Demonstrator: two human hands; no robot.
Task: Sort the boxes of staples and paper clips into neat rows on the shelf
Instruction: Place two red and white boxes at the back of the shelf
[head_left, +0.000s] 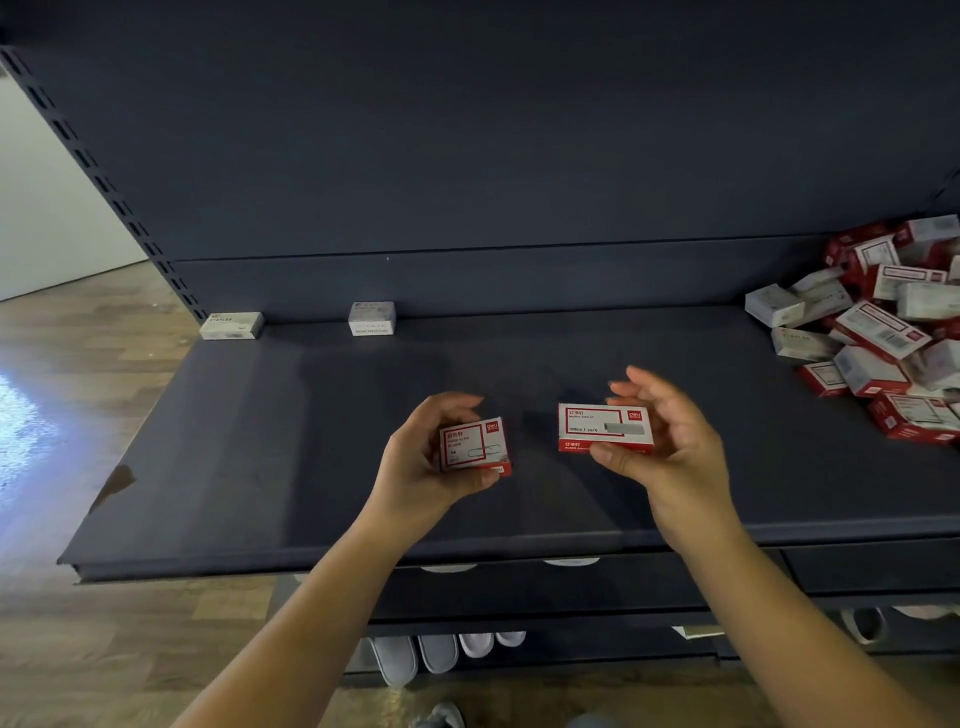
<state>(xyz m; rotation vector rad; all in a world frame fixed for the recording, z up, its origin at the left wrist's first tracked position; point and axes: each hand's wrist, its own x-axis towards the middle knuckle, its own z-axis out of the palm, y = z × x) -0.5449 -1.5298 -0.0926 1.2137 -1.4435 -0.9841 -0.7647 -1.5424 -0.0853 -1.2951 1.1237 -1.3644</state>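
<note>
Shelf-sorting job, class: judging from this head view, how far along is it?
Done: two white cardboard boxes stand apart at the back of the dark shelf. In hand: the left hand grips a red-and-white paper-clip box; the right hand a staple box. Left: the jumbled heap of boxes.

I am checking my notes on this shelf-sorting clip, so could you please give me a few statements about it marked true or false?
1. Each hand holds a small red-and-white cardboard box. True: left hand holds the paper clip box, right hand the staple box.
2. The jumbled heap of boxes lies at the shelf's left end. False: right end.
3. Two pale boxes stand at the dark shelf's back. True.
4. The held boxes touch. False: apart.
</note>
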